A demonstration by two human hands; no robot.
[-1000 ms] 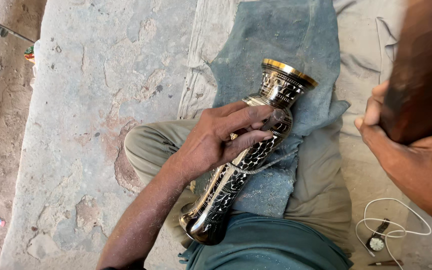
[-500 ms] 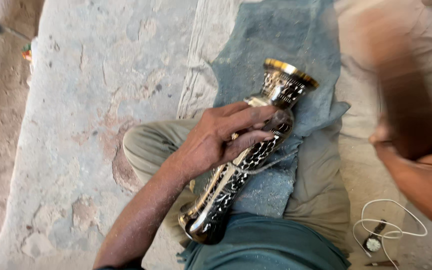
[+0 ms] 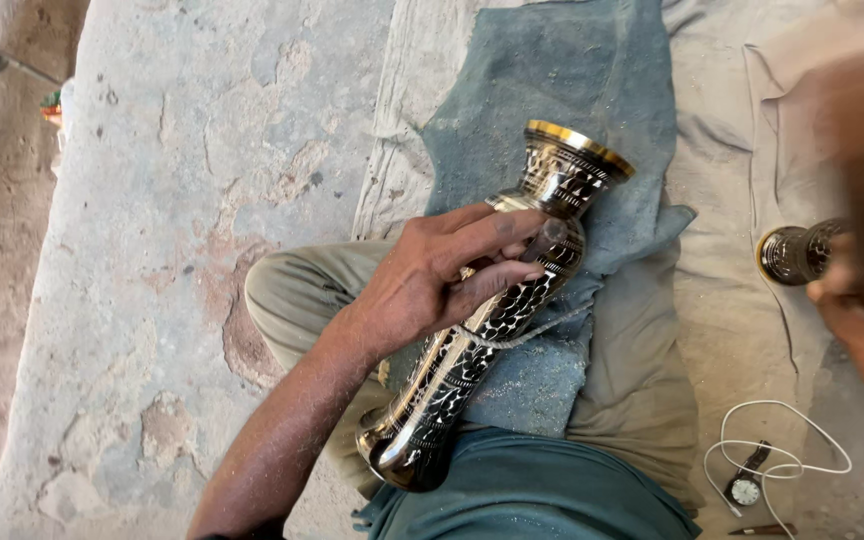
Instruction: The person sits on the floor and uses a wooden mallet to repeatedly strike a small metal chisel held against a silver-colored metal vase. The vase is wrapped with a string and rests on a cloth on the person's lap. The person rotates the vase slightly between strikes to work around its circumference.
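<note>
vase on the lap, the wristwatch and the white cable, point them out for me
vase (image 3: 562, 170): head view, on its flared neck below the gold rim
wristwatch (image 3: 744, 490): head view, on the round dial
white cable (image 3: 820, 470): head view, on the right side of its loop, on the cloth

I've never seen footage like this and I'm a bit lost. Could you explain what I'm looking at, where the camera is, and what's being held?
The camera sits on a person's head and looks down at their lap. The left hand grips a tall engraved metal vase lying tilted across a blue-grey cloth over the knee. The right hand, blurred at the picture's edge, is beside a second metal piece; whether it grips anything is unclear. On the ground by the leg lie a wristwatch and a white cable.
</note>
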